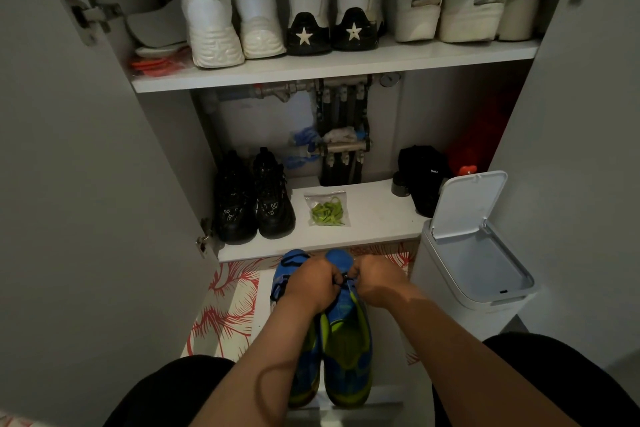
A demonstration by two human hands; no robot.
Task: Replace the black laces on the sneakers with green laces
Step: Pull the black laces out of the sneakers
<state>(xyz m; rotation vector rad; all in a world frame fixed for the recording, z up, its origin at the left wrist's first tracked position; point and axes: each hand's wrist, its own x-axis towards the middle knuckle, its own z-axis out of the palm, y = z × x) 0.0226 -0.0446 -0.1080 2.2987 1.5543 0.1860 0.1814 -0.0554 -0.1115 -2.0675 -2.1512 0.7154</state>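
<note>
Pair of blue sneakers (346,357) on the floor between my knees, side by side and touching, on a red-and-white floral mat (225,308), right in front of the open shoe cabinet.

Hands: L hand (311,284) and R hand (377,279) both curled, fingertips meeting over the forefoot of the right-side shoe. Both pinch the black lace (343,278) there, a short dark run showing betw. the knuckles. Can't tell which eyelet row I'm at; fingers cover it.

Progress: early, by my read. Black lace not yet out of this shoe. The left-side shoe has dark lace loops showing near its toe, so that one looks untouched. Green laces (327,211) sit bundled in a clear zip bag (341,196), on the lower shelf (377,215), well apart from my hands, bag looks unopened. Left to do: strip both blacks, open bag, thread greens x2.

Orientation: long axis of each shoe runs away from me toward the cabinet. Toes point at the shelf, heels and neon-green collars toward me, soles down, tops up.
</note>
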